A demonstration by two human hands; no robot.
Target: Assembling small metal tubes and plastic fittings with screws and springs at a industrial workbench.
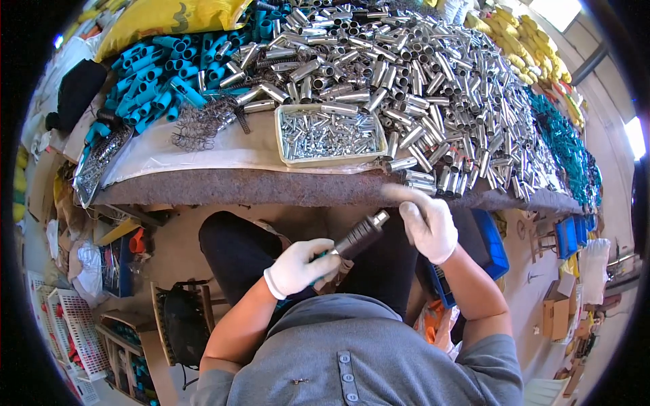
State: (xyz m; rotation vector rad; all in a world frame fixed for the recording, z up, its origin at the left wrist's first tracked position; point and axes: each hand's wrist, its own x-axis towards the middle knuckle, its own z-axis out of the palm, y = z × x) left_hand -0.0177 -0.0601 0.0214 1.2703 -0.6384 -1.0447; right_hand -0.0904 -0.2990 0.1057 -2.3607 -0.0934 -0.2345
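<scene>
In the middle, over my lap, my left hand (304,266) in a white glove is closed around a black ribbed cylinder with a metal tip (361,235). The tip points up and to the right. My right hand (428,224), gloved as well, is just right of that tip and apart from it. Its fingers are stretched out towards the table edge, slightly blurred, with nothing visible in them. Beyond them, shiny metal tubes (440,152) lie in a large heap. A pale tray (284,160) full of small metal pins or screws sits at the table's front.
Teal plastic parts (152,78) and loose wire springs (203,125) cover the table's left side. Behind them lies a yellow sack (169,24). A blue crate (497,243) stands below the table at right, a chair (181,325) at left. White baskets (78,331) are farther left.
</scene>
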